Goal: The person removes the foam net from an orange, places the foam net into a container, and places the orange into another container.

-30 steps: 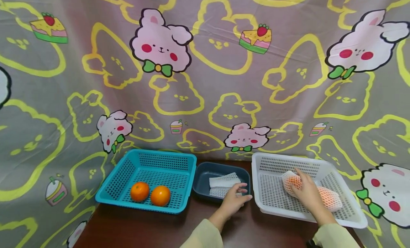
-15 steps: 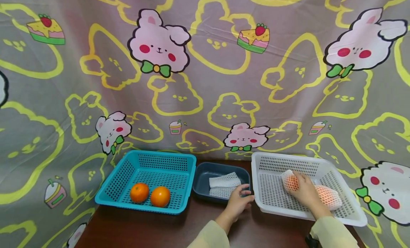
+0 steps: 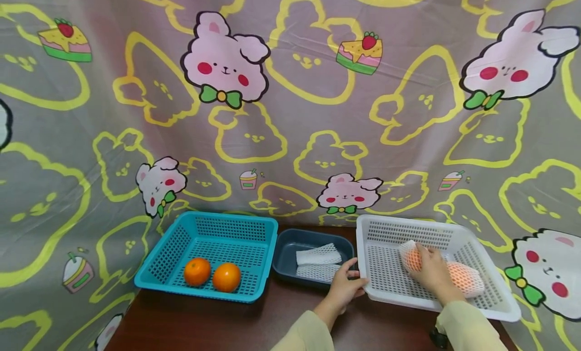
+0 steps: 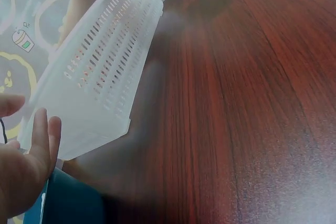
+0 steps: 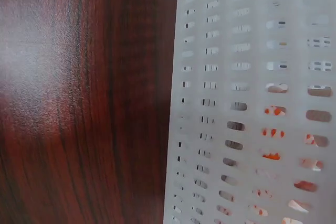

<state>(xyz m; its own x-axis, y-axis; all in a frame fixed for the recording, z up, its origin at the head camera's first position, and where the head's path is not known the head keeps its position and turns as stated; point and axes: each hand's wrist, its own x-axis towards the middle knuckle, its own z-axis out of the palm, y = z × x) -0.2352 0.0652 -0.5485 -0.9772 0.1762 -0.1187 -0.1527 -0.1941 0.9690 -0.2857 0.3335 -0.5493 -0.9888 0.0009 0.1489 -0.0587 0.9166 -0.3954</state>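
In the head view, my right hand (image 3: 433, 275) reaches into the white basket (image 3: 399, 301) and grips an orange in a white foam net (image 3: 410, 256). A second netted orange (image 3: 467, 280) lies beside that hand, partly behind it. My left hand (image 3: 343, 288) is at the basket's near left corner, fingertips right at the rim. The left wrist view has the left hand (image 4: 26, 166) with straight fingers close to the basket's outer wall (image 4: 100, 114). Only the slotted basket wall (image 5: 220, 87) shows in the right wrist view, with orange glimpsed through it; the hand is hidden there.
A dark blue tray (image 3: 283, 255) with empty white foam nets (image 3: 317, 262) stands left of the white basket. Farther left, a teal basket (image 3: 159, 285) holds two bare oranges (image 3: 227, 277). A patterned curtain (image 3: 290, 114) hangs behind the brown table (image 3: 204, 320).
My left hand has moved right, from the dark blue tray's front edge to the white basket's corner. My right hand has closed around the netted orange, which stays in about the same place.
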